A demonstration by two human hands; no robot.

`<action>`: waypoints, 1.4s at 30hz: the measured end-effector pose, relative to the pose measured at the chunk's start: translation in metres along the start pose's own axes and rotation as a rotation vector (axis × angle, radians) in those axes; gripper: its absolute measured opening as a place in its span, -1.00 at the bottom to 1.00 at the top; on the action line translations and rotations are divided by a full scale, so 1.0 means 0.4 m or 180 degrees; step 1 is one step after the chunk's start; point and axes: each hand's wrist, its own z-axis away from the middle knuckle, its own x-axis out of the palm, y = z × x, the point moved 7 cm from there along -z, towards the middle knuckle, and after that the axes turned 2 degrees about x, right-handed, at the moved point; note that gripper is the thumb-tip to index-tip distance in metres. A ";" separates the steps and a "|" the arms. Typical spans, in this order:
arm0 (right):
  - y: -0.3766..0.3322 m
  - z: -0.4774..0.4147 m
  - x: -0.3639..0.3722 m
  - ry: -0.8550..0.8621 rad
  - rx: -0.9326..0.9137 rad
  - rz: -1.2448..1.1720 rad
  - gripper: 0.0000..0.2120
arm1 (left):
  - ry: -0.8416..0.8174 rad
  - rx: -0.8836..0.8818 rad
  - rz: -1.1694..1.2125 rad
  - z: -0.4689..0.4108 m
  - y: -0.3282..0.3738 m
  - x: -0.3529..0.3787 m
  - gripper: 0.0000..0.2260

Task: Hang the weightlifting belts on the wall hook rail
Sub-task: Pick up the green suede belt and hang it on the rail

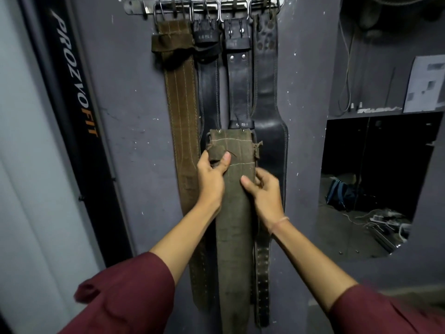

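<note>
- You have the olive suede belt point(237, 213) in both hands: your left hand point(212, 175) clamps its buckle end, thumb across the frayed keeper loop, and your right hand point(265, 194) pinches the right edge just below and beside it.
- The belt hangs down between your forearms, its tail running out of frame at the bottom.
- Four belts are hung already, straight above your grip: a brown suede belt point(180, 97), two narrow black leather belts point(208, 92) and a wide black leather belt point(267, 97).
- This looks like the lift-to-hook step. Next you would need to raise the buckle end well up to the hook rail point(204, 7) and slip the buckle over a free hook.
- The rail is cut off by the top edge, so I cannot tell which hooks are free.
- The buckle of your belt is mostly hidden behind the strap end; only slivers of metal show.
</note>
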 end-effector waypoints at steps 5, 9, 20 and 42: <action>0.120 0.118 0.006 0.0100 0.0485 -0.0164 -0.86 | -0.0144 -0.0045 -0.0148 -0.025 0.016 -0.015 -0.83; 0.028 0.048 0.027 0.0401 0.0062 -0.0139 -0.85 | -0.0281 -0.0011 -0.0606 -0.014 0.022 -0.014 -0.67; -0.118 -0.034 0.088 0.0149 -0.0242 0.0109 -0.84 | -0.0004 0.0448 -0.0419 0.083 0.009 -0.073 -0.86; 0.209 0.297 0.023 -0.0301 0.0884 0.0327 -0.75 | 0.0125 0.0113 -0.0622 -0.032 0.005 -0.103 -0.74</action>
